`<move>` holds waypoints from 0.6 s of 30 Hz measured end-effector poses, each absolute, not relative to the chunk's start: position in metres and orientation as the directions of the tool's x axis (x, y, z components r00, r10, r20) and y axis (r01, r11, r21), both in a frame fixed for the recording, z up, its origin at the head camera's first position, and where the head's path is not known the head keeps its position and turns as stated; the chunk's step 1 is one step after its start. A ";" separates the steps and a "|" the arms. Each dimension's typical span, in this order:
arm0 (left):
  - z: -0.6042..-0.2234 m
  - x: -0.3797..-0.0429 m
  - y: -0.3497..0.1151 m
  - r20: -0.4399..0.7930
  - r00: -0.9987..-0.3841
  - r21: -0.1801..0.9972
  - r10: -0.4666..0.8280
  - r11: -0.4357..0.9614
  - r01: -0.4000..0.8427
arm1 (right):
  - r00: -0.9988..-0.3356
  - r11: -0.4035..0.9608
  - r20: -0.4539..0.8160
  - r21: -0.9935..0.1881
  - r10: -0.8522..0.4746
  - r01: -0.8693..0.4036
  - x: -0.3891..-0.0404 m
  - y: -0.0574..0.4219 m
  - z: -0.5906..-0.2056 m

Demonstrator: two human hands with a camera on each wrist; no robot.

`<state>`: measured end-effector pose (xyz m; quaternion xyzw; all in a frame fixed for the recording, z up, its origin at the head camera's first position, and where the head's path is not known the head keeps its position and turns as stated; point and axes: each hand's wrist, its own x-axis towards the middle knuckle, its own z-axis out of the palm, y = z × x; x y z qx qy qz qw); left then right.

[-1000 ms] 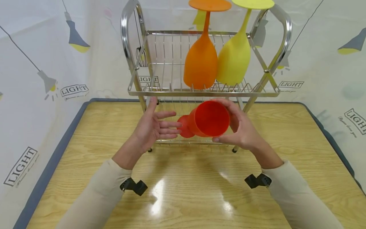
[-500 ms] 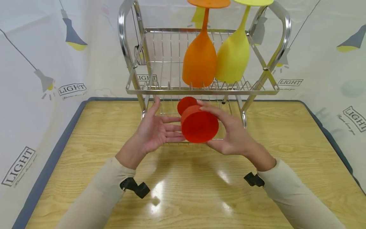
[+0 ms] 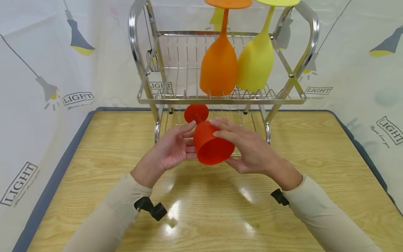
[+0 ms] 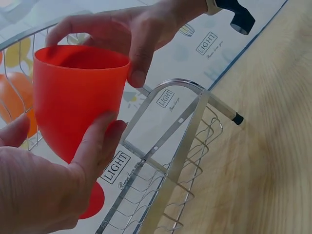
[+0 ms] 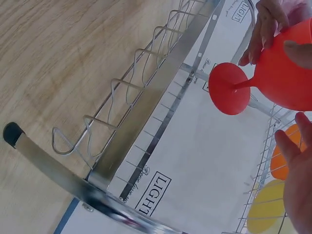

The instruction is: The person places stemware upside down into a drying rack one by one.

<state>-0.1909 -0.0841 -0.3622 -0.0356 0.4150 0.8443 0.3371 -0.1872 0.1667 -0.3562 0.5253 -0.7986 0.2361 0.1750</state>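
A red plastic wine goblet (image 3: 204, 138) is held in front of the rack's lower level, its mouth tilted toward me and its round foot pointing away. My right hand (image 3: 256, 150) grips the bowl from the right, with fingers over the top and thumb below. From the other side, my left hand (image 3: 171, 148) holds the bowl near the stem, thumb on one side and fingers on the other. In the left wrist view the bowl (image 4: 78, 102) appears mouth up between both hands. The stem and foot (image 5: 229, 88) show plainly in the right wrist view.
A two-level metal dish rack (image 3: 221, 102) stands on the wooden table (image 3: 204, 210). On its upper level, an orange goblet (image 3: 218, 66) and a yellow goblet (image 3: 256, 63) stand upside down side by side. A printed curtain (image 3: 47, 140) surrounds the table's back and sides.
The red goblet has moved left and slightly down, its foot swinging up and away. My left hand, spread beside it earlier, has closed in around the bowl.
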 end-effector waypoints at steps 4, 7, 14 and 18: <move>-0.366 -0.188 -0.081 -0.350 -0.786 0.654 0.510 -0.468 -0.595 | -0.410 0.380 0.507 -0.168 -0.758 -0.910 -0.188 0.169 -0.356; -0.368 -0.187 -0.079 -0.343 -0.796 0.631 0.499 -0.506 -0.589 | -0.431 0.409 0.502 -0.160 -0.750 -0.899 -0.189 0.172 -0.358; -0.373 -0.181 -0.072 -0.277 -0.841 0.614 0.464 -0.588 -0.526 | -0.494 0.439 0.487 -0.231 -0.721 -0.868 -0.188 0.177 -0.359; -0.374 -0.177 -0.067 -0.253 -0.879 0.620 0.404 -0.630 -0.468 | -0.540 0.458 0.456 -0.285 -0.708 -0.842 -0.188 0.179 -0.357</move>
